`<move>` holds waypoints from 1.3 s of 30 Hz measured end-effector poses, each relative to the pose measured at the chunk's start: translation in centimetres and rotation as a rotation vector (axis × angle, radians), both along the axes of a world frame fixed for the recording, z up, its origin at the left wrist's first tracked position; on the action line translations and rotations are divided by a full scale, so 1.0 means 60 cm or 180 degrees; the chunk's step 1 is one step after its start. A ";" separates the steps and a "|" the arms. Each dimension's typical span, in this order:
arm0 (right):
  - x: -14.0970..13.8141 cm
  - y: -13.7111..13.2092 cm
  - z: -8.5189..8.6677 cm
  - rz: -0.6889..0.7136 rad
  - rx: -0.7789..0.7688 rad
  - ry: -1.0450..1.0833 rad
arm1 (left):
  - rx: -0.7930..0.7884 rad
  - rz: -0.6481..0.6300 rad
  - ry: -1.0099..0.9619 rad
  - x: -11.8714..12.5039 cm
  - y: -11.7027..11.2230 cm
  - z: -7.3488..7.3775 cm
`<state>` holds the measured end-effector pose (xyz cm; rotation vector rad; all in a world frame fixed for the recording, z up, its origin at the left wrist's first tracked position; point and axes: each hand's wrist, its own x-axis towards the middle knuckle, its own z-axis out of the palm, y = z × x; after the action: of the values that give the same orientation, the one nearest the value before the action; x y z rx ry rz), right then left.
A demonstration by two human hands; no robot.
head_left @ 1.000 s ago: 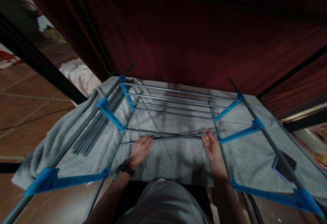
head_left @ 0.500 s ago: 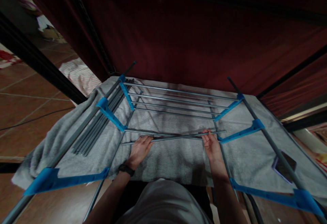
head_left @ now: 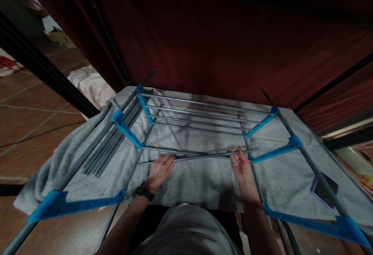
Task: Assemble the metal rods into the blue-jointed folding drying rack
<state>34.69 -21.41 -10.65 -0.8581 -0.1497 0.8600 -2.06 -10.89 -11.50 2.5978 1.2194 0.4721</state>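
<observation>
Apparently a maroon curtain (head_left: 221, 45); brown tiled floor (head_left: 29, 119).

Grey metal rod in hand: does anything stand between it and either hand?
Nothing visible: the left bare hand and right bare hand both touch the held grey metal rod. A second grey metal rod, spanning blue plastic brackets, crosses it in view; whether they touch is unclear.

No legible text, label, brand, number or sign anywhere in view.
</observation>
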 end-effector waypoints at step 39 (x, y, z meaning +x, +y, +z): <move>-0.006 0.013 -0.002 0.0160 -0.0176 0.0241 | 0.0028 -0.0289 -0.0150 0.004 -0.008 0.016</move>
<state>34.35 -20.62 -10.78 -0.8750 -0.0821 0.9460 -1.80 -11.35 -10.53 2.6203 1.0818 0.5186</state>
